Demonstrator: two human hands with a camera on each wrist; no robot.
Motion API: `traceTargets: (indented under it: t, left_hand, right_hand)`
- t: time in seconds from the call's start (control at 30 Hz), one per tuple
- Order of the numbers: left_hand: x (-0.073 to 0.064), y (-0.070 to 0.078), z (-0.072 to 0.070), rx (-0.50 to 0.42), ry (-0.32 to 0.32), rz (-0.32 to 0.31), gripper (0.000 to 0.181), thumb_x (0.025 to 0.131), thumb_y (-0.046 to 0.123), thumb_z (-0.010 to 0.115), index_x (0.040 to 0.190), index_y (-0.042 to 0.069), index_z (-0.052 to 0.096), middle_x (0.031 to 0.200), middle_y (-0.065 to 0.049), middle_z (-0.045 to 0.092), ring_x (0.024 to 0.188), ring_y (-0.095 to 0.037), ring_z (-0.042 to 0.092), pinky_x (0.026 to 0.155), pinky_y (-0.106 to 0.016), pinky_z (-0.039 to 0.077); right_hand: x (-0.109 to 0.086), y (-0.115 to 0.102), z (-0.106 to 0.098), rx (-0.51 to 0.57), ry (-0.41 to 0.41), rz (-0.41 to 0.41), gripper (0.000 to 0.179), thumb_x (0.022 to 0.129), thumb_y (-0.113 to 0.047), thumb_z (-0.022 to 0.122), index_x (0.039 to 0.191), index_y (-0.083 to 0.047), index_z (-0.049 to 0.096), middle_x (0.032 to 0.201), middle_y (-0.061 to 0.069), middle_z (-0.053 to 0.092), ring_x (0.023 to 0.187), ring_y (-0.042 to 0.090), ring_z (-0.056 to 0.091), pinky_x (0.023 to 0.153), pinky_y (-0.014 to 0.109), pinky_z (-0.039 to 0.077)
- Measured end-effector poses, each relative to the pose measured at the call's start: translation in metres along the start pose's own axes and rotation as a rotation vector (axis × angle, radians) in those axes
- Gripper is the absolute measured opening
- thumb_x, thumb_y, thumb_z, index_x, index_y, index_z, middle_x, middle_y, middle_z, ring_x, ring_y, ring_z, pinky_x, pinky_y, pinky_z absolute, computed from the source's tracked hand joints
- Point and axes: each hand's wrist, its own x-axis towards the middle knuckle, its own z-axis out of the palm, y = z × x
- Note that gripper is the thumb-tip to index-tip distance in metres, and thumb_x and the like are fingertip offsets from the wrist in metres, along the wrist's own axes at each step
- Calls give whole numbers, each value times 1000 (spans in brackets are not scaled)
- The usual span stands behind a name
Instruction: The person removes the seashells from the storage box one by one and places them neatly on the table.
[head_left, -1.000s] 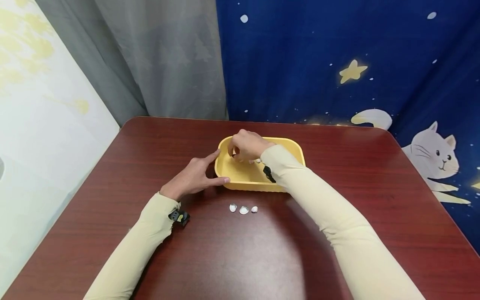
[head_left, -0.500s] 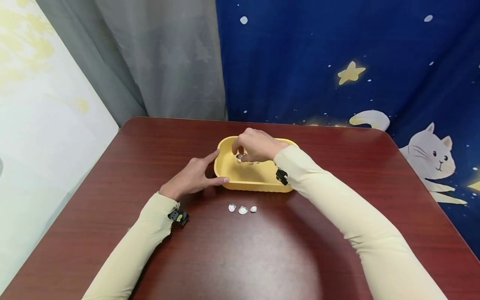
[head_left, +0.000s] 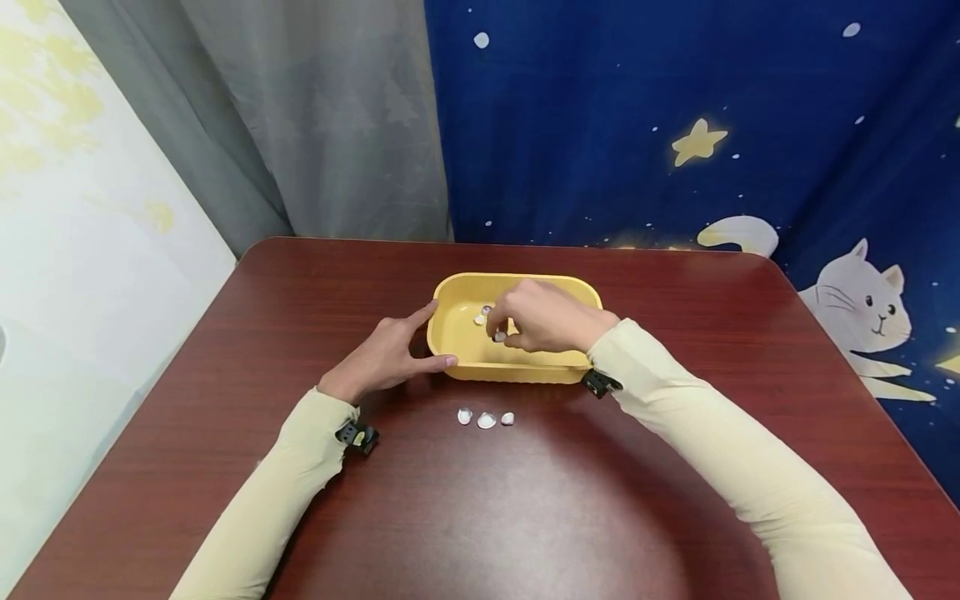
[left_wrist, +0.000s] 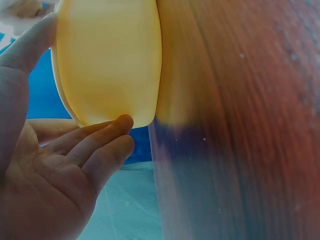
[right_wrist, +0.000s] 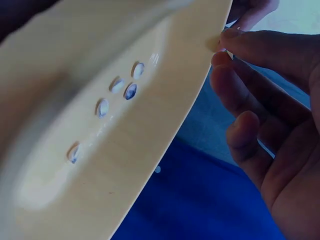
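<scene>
A yellow tray [head_left: 502,372] sits on the table with several small whitish shells [right_wrist: 102,107] on its floor; in the right wrist view some have dark purplish insides. My right hand [head_left: 551,317] is over the tray and pinches one small shell [head_left: 499,336] between thumb and fingertips. My left hand [head_left: 382,354] touches the tray's left end, its thumb at the near rim and its fingers stretched along the end wall [left_wrist: 110,70]. In front of the tray, three shells [head_left: 487,421] lie in a short row.
The dark red wooden table [head_left: 360,517] ends behind the tray at a rounded far edge. Beyond it hang a grey curtain [head_left: 360,125] and a blue curtain [head_left: 562,125]. A black strap with a small device [head_left: 358,436] is on the left wrist.
My right hand has moved right and toward me over the tray, with a shell in its fingertips. More shells show at the tray's left. My left hand stays at the tray's end.
</scene>
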Motion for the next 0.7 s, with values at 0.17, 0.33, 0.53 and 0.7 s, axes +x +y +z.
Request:
traceTargets:
  t: [0.17, 0.33, 0.53, 0.7]
  left_hand:
    - [-1, 0, -1, 4, 3, 7, 106, 83, 69, 68, 161, 13, 24, 146, -19, 55, 109, -26, 59, 95, -41, 50]
    - [-1, 0, -1, 13, 8, 16, 106, 83, 68, 68, 161, 11, 24, 147, -20, 54, 108, -26, 58, 93, -40, 50]
    - [-1, 1, 0, 4, 5, -1, 105, 83, 66, 70, 161, 13, 24, 150, -18, 52, 116, -26, 59, 101, -44, 51]
    - [-1, 1, 1, -1, 1, 3, 106, 83, 65, 71, 161, 12, 23, 153, -18, 49, 121, -27, 58, 103, -46, 50]
  right_hand:
    - [-14, -6, 3, -15, 36, -9, 10, 81, -9, 78, 86, -17, 77, 81, -8, 72, 70, 7, 60, 68, 28, 52]
    - [-27, -12, 8, 1, 64, -5, 10, 82, -10, 78, 86, -18, 77, 80, -9, 71, 63, 3, 56, 66, 27, 52]
    - [-42, -15, 20, -17, 117, -4, 8, 85, -12, 76, 86, -19, 76, 81, -9, 71, 67, 5, 58, 69, 30, 53]
    - [-53, -18, 29, -35, 192, -29, 7, 84, -13, 78, 87, -19, 76, 82, -9, 70, 72, 9, 64, 71, 30, 55]
